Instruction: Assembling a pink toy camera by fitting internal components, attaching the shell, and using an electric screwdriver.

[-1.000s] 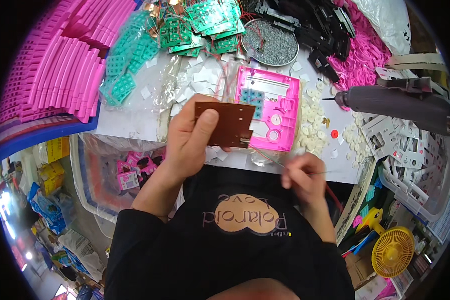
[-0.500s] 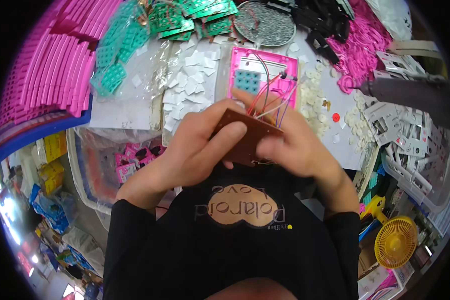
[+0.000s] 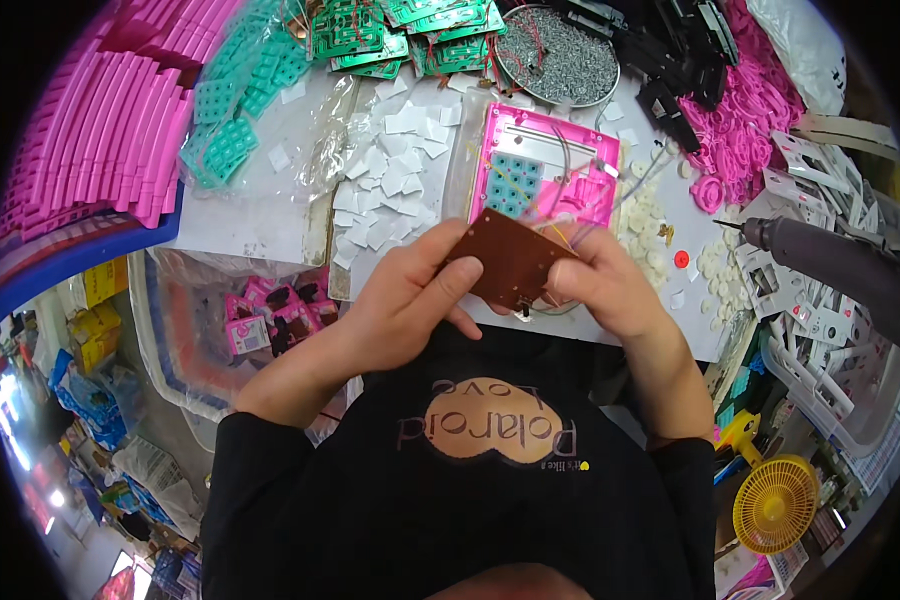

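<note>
A brown circuit board (image 3: 515, 262) is tilted between my two hands, its plain brown face showing. My left hand (image 3: 410, 290) grips the left edge, thumb on top and fingers underneath. Holding the right edge is my right hand (image 3: 615, 285), thumb and fingers closed on it. Thin coloured wires emerge from behind the board toward a pink plastic casing (image 3: 602, 165); where they attach is hidden. The casing lies just beyond my hands, with a teal rubber keypad (image 3: 515, 180) inside it.
White paper squares (image 3: 400, 165) lie left of the casing; pale round pieces (image 3: 647, 225) lie right. Behind are green circuit boards (image 3: 350, 35) and a round dish of small metal parts (image 3: 560, 60). A grey electric screwdriver (image 3: 820, 260) juts in from the right. Pink panels (image 3: 105, 130) stand left.
The board has turned so more of its brown face shows. My right hand has moved in from over the wires to grip its right edge. The view has shifted slightly.
</note>
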{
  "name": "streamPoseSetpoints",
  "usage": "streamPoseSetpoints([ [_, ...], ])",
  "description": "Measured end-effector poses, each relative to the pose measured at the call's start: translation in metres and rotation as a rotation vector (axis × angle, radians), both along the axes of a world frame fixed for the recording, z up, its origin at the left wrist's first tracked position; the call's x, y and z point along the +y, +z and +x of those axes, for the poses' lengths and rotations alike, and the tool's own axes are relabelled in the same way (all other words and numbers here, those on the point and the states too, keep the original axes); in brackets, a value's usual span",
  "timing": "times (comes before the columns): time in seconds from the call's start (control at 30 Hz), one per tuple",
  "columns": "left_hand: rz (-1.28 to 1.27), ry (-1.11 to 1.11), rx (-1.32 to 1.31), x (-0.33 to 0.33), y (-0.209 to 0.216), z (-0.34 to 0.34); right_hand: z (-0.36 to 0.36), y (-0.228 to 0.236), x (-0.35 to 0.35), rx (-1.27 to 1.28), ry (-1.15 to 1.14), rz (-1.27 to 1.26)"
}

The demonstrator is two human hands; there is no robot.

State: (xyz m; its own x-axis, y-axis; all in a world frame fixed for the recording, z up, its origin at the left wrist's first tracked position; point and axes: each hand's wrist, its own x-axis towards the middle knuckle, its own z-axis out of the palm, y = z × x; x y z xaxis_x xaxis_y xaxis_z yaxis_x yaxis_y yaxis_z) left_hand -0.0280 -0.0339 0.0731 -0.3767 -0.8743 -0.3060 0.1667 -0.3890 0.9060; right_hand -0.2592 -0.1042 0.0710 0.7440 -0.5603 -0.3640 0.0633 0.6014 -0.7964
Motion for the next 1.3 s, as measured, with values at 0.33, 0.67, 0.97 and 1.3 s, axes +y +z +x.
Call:
streamPoseSetpoints([
  [0.33,-0.028,0.075,-0.053,0.011,-0.009,-0.010,0.012,-0.005,0.014,-0.044,-0.462,-0.037],
  [0.67,0.009,-0.074,0.003,0.014,-0.013,-0.012,0.009,0.001,0.001,0.065,-0.103,-0.259],
  [0.97,0.515,-0.160,0.370,0.014,-0.021,-0.004,0.008,-0.017,-0.049,0.335,-0.067,-0.409],
  [1.3,0.428,-0.177,0.410,0.018,-0.036,-0.003,0.014,-0.036,-0.067,0.369,-0.022,-0.589],
])
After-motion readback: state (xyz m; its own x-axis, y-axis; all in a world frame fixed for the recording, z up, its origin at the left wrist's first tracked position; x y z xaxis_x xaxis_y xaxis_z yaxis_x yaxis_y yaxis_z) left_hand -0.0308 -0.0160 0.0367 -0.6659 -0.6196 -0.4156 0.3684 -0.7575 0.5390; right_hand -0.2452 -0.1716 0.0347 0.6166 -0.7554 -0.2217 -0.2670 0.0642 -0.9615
